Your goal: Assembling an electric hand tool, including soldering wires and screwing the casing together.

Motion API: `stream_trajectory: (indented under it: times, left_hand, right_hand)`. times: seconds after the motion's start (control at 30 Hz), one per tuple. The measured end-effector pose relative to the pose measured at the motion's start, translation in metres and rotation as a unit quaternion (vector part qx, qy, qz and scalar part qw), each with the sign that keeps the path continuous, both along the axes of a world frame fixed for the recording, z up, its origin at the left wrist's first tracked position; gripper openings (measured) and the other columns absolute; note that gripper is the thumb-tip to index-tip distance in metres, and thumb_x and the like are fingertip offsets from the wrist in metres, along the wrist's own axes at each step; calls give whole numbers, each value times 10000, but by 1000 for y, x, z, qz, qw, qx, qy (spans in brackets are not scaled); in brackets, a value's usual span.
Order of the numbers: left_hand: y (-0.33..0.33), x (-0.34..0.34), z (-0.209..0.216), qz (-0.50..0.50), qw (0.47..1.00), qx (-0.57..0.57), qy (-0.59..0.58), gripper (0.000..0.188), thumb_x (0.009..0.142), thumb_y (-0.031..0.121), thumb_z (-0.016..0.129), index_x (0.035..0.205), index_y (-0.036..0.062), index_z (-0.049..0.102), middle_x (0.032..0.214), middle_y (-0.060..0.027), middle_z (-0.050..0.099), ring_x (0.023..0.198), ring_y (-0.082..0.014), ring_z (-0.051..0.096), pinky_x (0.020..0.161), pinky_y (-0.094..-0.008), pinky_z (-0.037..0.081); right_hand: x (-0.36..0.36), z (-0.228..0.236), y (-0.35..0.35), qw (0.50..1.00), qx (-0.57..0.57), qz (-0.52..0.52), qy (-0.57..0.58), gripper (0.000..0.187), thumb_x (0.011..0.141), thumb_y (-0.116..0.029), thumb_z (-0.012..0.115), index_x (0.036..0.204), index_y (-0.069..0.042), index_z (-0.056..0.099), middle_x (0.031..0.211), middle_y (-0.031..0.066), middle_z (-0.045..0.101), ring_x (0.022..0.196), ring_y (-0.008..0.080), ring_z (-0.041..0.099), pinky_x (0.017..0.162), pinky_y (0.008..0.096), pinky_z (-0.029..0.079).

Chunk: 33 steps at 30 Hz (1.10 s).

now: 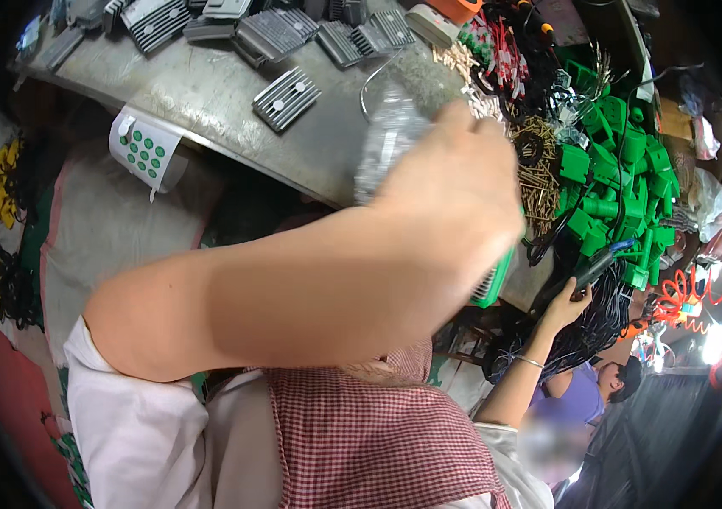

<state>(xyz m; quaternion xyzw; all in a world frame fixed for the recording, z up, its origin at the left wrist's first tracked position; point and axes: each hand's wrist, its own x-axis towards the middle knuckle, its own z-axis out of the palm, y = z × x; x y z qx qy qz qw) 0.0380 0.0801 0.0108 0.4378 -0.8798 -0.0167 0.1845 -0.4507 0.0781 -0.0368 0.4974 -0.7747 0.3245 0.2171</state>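
My left hand [463,161] reaches across the metal workbench [208,110], blurred, back uppermost. Its fingers bend down out of sight near small white connectors [484,103] and a pile of brass-coloured screws [537,182]; what they hold, if anything, is hidden. Beside its wrist is a smeared grey, shiny object [386,140]. Below the wrist, a green housing [490,284] with a ribbed grey part shows partly, half covered by my forearm. Lower to the right, my right hand [566,307], with a bracelet at its wrist, grips a black cylindrical tool [596,267] with a blue end.
Ribbed grey metal heat sinks [276,34] cluster along the far edge; one lone heat sink [286,99] lies nearer. Green plastic housings [620,187] heap at right above black cables [598,310]. A sheet of green round stickers [145,153] hangs off the bench. Another person [577,394] is at lower right.
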Motion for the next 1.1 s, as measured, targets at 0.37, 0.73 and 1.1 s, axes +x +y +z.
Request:
stream_trajectory:
  times: [0.37, 0.73, 1.1]
  left_hand:
    - [-1, 27, -57, 18, 979, 57, 195, 705, 666, 160, 808, 1320, 83, 555, 1094, -97, 559, 1033, -289, 525, 890, -398, 407]
    - [-4, 29, -56, 20, 983, 65, 171, 731, 635, 149, 827, 1316, 91, 569, 1087, -99, 565, 1012, -302, 543, 880, -415, 441]
    - [-1, 18, -42, 36, 989, 8, 143, 607, 674, 178, 804, 1234, 44, 612, 1021, -100, 569, 1000, -289, 542, 851, -395, 429]
  right_hand:
    - [6, -11, 14, 999, -29, -14, 20, 581, 947, -407, 629, 1335, 8, 505, 1215, 215, 599, 1065, 311, 590, 924, 393, 456]
    - [206, 135, -17, 918, -159, 355, 82, 461, 1082, -242, 317, 1462, 16, 356, 1378, 129, 530, 1191, 181, 546, 1021, 282, 439]
    - [290, 32, -58, 856, 157, 473, 139, 607, 964, -265, 528, 1508, -86, 327, 1503, 198, 381, 1394, 359, 368, 1140, 504, 270]
